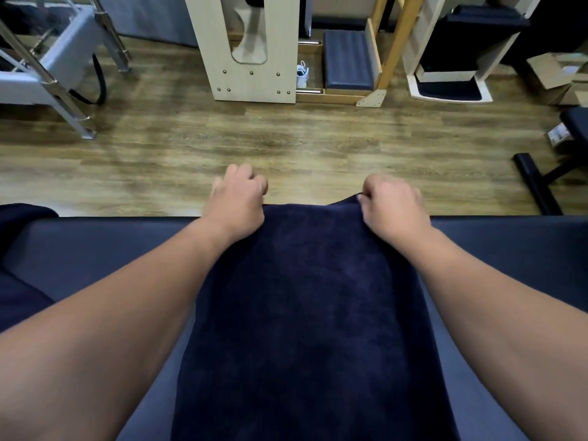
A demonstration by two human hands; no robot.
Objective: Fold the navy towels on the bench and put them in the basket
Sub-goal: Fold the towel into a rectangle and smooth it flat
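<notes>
While one navy towel is spread along the worktop, its far corners are pinched by the left hand and right hand; folding is judged barely begun, and no basket is seen.

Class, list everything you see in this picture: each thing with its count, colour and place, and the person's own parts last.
towel: one, navy, spread lengthwise on the bench, far edge at the bench edge
second towel: one, navy, bunched at the bench's left end
bench: one, blue-grey, across the foreground
floor: wood brown, beyond the bench
wooden frame: one, pale, standing on the floor
shoe: one, white, beside the frame
box: one, brown, far right
left hand: grips the towel's far left corner
right hand: pinches the far right corner
</notes>
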